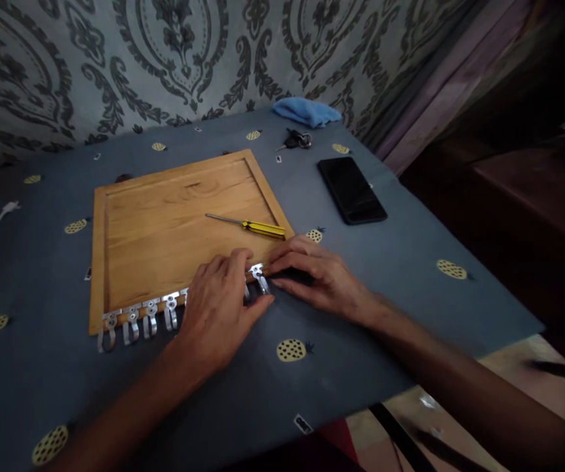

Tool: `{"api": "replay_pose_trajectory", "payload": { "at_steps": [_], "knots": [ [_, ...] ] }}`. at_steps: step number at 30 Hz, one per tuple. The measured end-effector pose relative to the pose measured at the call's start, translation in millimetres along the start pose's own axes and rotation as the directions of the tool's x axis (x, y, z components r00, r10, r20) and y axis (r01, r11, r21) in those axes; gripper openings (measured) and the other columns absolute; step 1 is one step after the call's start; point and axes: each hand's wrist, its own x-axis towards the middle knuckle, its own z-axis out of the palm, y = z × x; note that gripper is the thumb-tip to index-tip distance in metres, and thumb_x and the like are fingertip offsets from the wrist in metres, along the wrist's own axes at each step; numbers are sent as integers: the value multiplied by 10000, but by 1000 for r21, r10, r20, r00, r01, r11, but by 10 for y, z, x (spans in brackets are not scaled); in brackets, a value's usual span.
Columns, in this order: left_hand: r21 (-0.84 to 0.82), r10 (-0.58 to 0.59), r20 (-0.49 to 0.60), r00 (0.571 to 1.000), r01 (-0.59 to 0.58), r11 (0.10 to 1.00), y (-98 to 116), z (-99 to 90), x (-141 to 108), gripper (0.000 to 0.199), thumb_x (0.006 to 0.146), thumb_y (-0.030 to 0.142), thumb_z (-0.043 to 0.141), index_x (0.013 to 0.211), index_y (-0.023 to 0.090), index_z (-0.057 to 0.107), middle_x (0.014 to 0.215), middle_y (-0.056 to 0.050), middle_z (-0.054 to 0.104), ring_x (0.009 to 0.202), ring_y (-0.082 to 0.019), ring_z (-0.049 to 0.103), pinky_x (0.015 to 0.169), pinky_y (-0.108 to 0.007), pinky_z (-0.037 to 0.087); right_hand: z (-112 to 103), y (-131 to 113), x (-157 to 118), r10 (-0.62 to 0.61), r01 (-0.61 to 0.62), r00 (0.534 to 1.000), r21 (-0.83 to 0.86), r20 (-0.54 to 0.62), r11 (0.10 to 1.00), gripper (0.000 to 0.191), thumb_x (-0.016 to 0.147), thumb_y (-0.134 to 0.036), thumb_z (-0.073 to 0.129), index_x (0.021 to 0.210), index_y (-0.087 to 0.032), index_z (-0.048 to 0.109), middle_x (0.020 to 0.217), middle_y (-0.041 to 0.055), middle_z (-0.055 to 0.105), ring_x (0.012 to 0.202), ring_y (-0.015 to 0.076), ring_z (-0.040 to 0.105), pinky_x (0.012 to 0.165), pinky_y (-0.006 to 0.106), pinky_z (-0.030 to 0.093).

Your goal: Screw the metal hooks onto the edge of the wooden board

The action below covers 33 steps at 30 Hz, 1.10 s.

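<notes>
A light wooden board (174,229) with a raised frame lies on the table. Along its near edge runs a metal hook rail (152,307) with several silver hooks hanging over the side. My left hand (218,311) is closed over the rail's middle, fingers on the board and thumb below, hiding some hooks. At the right end, the fingertips of my right hand (319,275) are bent together against the rail and the board's corner; their exact contact is partly hidden. A screwdriver (263,228) with a yellow and black handle lies on the board, its shaft pointing left.
A black phone (351,190) lies right of the board. Behind it are keys (296,139) and a folded blue cloth (307,111) by the patterned wall. A white cable (4,211) reaches in from the left. The table (385,275) has a blue-grey pineapple-print cover; its edge drops off at right.
</notes>
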Motion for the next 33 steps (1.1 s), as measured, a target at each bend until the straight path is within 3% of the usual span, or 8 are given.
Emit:
{"api": "replay_pose_trajectory", "payload": {
  "at_steps": [13,33],
  "knots": [
    [75,94,13,995,-95,993,-6,-6,5,249,846,339,745,959,205,568,958,-52,684,931,-291,629,784,-425,493,145,24,24,-1,-1,999,-41,-47,999,80,969,-219,623,907,-190,665,887,41,680,856,171,624,783,327,503],
    [51,139,42,989,-141,989,-13,-38,7,235,872,318,727,1060,215,630,1045,-50,713,972,-293,628,814,-442,488,181,31,46,3,-7,997,-46,-75,999,108,985,-241,596,916,-195,665,900,41,678,878,175,607,794,331,491]
  ]
}}
